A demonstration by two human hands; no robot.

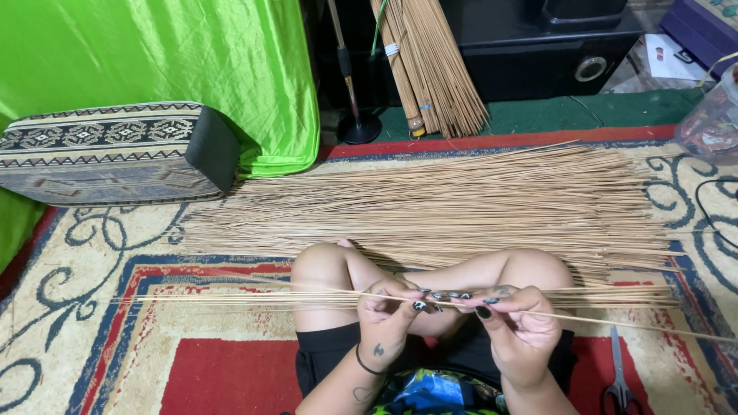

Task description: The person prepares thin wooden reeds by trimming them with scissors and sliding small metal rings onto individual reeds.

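Sitting cross-legged on a patterned rug (115,338), a thin stick (600,319) is pinched between the fingers of the left hand (388,311) and the right hand (516,319), both clenched on it above the knees. A small row of sticks (231,298) lies under the hands, a big pile of sticks (461,207) beyond. Scissors (619,376) lie at the right.

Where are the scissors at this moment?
In the head view, the scissors lie on the carpet at the lower right, just right of the right hand.
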